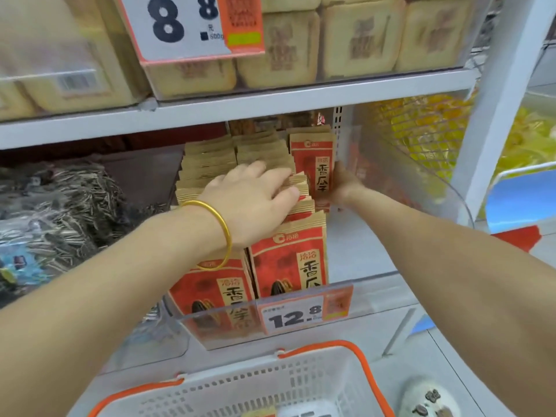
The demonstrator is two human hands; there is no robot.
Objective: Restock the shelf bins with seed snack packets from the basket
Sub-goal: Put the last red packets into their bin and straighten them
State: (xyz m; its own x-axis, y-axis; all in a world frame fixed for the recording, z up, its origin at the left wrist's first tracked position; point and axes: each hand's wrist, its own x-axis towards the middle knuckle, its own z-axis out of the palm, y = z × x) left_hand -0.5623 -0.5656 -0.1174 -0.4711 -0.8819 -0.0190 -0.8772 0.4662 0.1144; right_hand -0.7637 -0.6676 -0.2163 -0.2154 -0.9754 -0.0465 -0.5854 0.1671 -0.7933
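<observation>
Head view: left hand [255, 194] flat, fingers spread, pressing tops of packet rows [210, 164] in clear bin [421, 182]. Right hand [341, 188] grips upright packet [313, 167] at rear right (fingers partly hidden). Bare bin floor right of rows. Basket [270, 386] below shelf edge.

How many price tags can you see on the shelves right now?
2. One price tag hangs from the upper shelf at top centre; the other price tag is clipped to the packet bin's clear front. Others may be out of frame.
</observation>
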